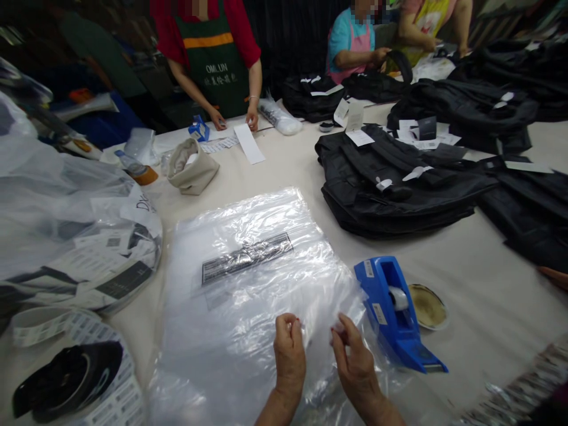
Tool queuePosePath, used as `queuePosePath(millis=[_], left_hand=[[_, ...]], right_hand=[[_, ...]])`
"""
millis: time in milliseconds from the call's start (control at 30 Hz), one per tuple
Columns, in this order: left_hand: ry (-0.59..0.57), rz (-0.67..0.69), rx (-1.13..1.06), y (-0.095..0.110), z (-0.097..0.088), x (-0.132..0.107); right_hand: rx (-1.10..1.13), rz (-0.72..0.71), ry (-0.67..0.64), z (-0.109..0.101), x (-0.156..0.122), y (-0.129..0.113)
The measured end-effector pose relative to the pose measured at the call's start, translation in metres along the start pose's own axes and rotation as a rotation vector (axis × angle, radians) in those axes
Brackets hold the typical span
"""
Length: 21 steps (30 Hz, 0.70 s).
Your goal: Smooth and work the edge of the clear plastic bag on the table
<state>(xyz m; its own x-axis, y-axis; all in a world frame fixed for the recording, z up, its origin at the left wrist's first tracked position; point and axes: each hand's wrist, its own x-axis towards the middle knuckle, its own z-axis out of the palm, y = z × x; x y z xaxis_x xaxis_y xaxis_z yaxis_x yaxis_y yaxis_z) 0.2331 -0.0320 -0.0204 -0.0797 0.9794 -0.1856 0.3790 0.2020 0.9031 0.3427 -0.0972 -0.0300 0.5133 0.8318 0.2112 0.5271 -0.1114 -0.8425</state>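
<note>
Your left hand (290, 350) and right hand (356, 358) curl over the plastic bags (235, 337); whether either grips film, I cannot tell. A blue tape dispenser (382, 299) lies right.

head cam: fwd + down across table (284, 168), fingers (352, 334) close, lower ctr

The left hand (290, 354) and right hand (356, 362) are side by side, apart, fingers (284, 324) curled inward.
</note>
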Motion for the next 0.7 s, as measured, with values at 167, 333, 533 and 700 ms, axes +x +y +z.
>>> queuePosePath(millis=[167, 333, 533, 700], left_hand=[[-0.127, -0.017, -0.044, 0.002, -0.002, -0.005], [-0.15, 0.11, 0.045, -0.003, -0.004, -0.006], [-0.212, 0.247, 0.086, -0.009, -0.004, -0.01], [-0.241, 0.132, 0.001, -0.006, -0.006, -0.013]], right_hand=[[-0.219, -0.241, -0.176, -0.003, 0.008, -0.005], [-0.17, -0.144, -0.169, 0.003, 0.013, -0.018], [-0.23, -0.054, -0.104, 0.012, 0.018, -0.028], [-0.177, -0.021, -0.13, 0.02, 0.019, -0.024]])
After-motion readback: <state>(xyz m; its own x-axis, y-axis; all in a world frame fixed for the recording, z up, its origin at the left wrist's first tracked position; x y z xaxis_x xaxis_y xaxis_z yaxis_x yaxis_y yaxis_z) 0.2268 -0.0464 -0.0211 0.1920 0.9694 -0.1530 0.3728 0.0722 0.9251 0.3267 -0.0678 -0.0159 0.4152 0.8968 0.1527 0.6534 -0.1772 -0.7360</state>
